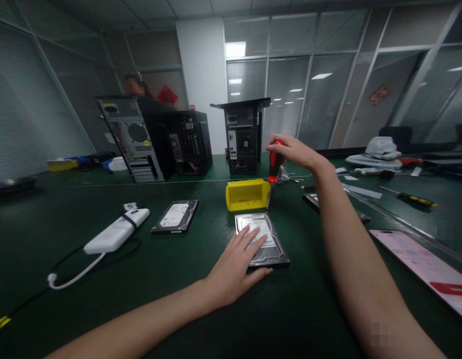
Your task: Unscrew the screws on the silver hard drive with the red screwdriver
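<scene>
A yellow bin (249,184) is set on the green surface (171,279), its open side turned toward the near edge; what its shaded inside holds cannot be made out. Behind it, three computer cases (243,132) are stood, with slots and ports shown on their backs. Just in front of the bin, a hard drive (273,249) is held down by the left hand (238,264), whose grip is open, fingers spread across the label. A screwdriver (274,172) is gripped by its red-and-black handle in the closed right hand (285,148); its shaft is pointed down at the bin's right end, though whether the two touch cannot be told. Green surface is shown between the held drive and a second drive (176,216) to the left. On the right, room is bounded by a third drive (312,201), partly hidden behind the forearm, and a lit phone (421,264).
</scene>
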The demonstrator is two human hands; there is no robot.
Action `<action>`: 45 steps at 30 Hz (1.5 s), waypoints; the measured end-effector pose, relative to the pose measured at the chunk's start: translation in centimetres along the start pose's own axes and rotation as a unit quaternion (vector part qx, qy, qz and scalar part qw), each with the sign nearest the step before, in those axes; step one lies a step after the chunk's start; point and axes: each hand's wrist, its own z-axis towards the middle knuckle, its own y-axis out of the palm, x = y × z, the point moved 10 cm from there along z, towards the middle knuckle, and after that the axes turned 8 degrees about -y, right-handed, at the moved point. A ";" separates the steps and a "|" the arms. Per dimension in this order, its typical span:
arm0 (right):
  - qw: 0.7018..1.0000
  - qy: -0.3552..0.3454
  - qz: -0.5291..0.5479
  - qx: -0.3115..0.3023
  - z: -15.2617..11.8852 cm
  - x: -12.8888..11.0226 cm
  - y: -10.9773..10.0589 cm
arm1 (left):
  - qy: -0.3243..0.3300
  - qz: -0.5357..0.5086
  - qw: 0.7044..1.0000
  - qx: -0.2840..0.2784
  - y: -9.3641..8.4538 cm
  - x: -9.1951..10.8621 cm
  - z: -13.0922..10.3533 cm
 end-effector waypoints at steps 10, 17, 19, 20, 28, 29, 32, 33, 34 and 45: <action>1.000 -0.004 -0.001 -0.005 0.1 -0.1 0.2 | -0.021 -0.051 0.988 0.143 -4.1 0.5 0.1; 0.999 -0.017 0.036 -0.033 0.1 -0.3 0.6 | -0.036 -0.022 0.985 0.168 -5.5 -1.6 7.5; 0.999 -0.014 0.027 -0.040 0.0 -0.6 0.6 | -0.050 0.008 0.983 0.175 -5.2 -1.9 9.5; 0.999 -0.011 0.021 -0.043 -0.1 -0.7 0.6 | -0.060 0.015 0.983 0.171 -4.9 -2.0 10.3; 0.998 -0.004 -0.008 -0.058 -0.2 -1.6 0.6 | -0.136 0.031 0.975 0.170 -3.4 -2.4 12.3; 0.998 -0.004 -0.009 -0.061 -0.2 -1.7 0.7 | -0.142 0.030 0.974 0.175 -3.5 -2.5 12.3; 0.998 -0.007 -0.014 -0.066 -0.2 -1.8 0.7 | -0.149 0.046 0.969 0.189 -3.7 -2.5 12.3; 0.998 -0.007 -0.016 -0.067 -0.2 -1.7 0.6 | -0.147 0.054 0.969 0.193 -3.8 -2.5 12.2; 0.998 -0.006 -0.018 -0.065 -0.2 -1.7 0.5 | -0.144 0.060 0.968 0.197 -3.8 -2.4 12.2; 0.998 -0.018 -0.029 -0.055 -0.2 -2.4 0.4 | -0.124 0.009 0.980 0.157 -3.1 -2.8 13.0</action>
